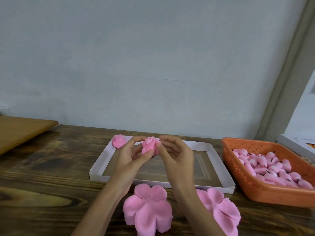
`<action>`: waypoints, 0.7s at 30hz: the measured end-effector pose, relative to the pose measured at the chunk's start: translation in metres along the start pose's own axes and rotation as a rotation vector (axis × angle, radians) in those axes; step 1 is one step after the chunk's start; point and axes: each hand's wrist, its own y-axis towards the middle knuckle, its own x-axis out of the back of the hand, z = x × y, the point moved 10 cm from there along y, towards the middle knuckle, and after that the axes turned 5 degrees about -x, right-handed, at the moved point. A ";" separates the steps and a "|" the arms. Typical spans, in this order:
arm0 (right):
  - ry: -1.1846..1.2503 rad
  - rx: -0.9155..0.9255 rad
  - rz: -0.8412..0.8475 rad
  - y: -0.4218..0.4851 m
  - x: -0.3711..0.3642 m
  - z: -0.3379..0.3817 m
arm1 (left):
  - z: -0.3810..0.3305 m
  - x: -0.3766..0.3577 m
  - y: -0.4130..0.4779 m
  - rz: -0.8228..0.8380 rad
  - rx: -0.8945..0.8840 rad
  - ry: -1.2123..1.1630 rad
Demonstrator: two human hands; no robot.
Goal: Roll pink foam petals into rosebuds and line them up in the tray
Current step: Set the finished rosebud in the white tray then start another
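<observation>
A rosebud (150, 145) is pinched by the left grip (131, 157) and right grip (175, 155) above the tray (219, 166); another bud (119, 141) is seen in its far-left corner.

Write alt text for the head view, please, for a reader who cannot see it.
The left hand and right hand hold a pink rosebud over a white tray on a wooden table; another rosebud lies at its far left corner. Flat petal pieces lie nearer; an orange basket of buds stands right.

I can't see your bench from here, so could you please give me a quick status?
Left hand and right hand gripping rosebud above tray. One finished bud at tray's far-left corner. Nothing blocking.
</observation>
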 end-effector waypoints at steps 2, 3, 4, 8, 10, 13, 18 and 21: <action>-0.014 -0.005 -0.010 0.000 0.001 -0.001 | 0.000 -0.001 -0.001 0.003 0.006 0.010; -0.025 -0.004 -0.013 0.000 0.001 -0.002 | 0.000 -0.002 -0.001 0.006 0.010 0.017; -0.035 -0.003 -0.014 0.000 0.002 -0.002 | 0.001 -0.004 -0.001 0.012 0.012 0.022; -0.069 0.011 -0.008 0.000 0.001 -0.001 | 0.001 -0.012 -0.003 0.040 0.024 0.026; -0.094 0.024 0.001 -0.001 0.001 0.001 | -0.001 -0.014 -0.004 0.034 0.022 0.015; -0.142 0.031 0.016 -0.001 -0.001 0.000 | -0.003 -0.017 -0.005 0.056 0.009 0.055; -0.128 0.011 0.058 -0.001 -0.008 -0.004 | 0.004 -0.012 -0.005 0.012 0.019 0.105; -0.083 -0.006 0.072 -0.001 -0.008 -0.006 | 0.006 -0.007 -0.005 -0.034 0.012 0.124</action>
